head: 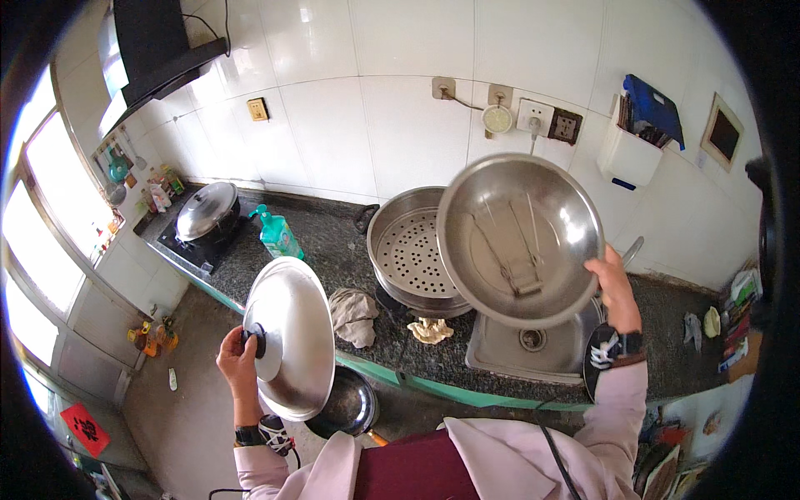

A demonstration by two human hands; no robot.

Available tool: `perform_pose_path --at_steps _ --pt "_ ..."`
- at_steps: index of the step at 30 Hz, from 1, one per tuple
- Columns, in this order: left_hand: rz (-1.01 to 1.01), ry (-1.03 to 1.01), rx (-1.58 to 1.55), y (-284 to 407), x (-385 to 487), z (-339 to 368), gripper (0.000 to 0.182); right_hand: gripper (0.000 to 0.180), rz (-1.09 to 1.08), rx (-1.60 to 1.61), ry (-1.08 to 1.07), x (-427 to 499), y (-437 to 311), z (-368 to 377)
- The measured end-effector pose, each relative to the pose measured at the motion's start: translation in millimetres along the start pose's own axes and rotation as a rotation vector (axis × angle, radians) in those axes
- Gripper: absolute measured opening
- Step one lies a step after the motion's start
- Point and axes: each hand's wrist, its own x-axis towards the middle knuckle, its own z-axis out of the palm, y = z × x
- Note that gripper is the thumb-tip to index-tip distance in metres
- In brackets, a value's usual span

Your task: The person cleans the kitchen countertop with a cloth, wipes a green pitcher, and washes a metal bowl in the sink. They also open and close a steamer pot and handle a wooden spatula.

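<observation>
My left hand (240, 356) grips the black knob of a domed metal lid (297, 337), which I hold tilted on its side in front of the counter edge. My right hand (615, 290) holds the rim of a large stainless steel basin (519, 237), tipped so that its inside faces me. The basin is above the sink (500, 347) and partly hides a steamer pot (412, 250) with a perforated tray. A grey cloth (354, 317) and a crumpled pale cloth (431, 330) lie near the steamer pot.
A green pump bottle (279, 235) stands left of the steamer pot. Farther left, a lidded pan (209, 212) sits on the black cooktop (206, 256). A dark wok (350, 400) is below the counter edge. A white utensil box (631, 153) hangs on the tiled wall.
</observation>
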Motion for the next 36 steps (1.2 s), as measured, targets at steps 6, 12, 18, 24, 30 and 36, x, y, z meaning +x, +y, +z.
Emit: perform_pose_path --at_steps 6,12,18,24,30,36 --pt "0.042 -0.150 -0.076 29.1 19.9 52.8 0.033 0.045 0.132 -0.155 0.175 -106.6 25.4 -30.6" --pt "0.360 -0.549 -0.066 119.6 -4.3 138.1 0.035 0.046 0.235 -0.136 0.225 -184.0 60.6 3.5" --pt "0.717 -0.914 -0.046 166.0 -94.5 219.4 0.035 0.044 0.344 -0.055 0.255 -227.4 87.8 41.7" --pt "0.852 -1.170 -0.107 143.6 -159.8 267.6 0.037 0.049 0.298 0.031 0.360 -260.7 101.2 51.0" --pt "0.887 -1.281 -0.146 130.6 -185.5 284.3 0.040 0.050 0.331 0.103 0.393 -287.6 125.8 37.2" --pt "0.905 -1.312 -0.167 132.5 -195.6 293.4 0.042 0.044 0.210 0.238 0.437 -302.5 151.7 32.1"
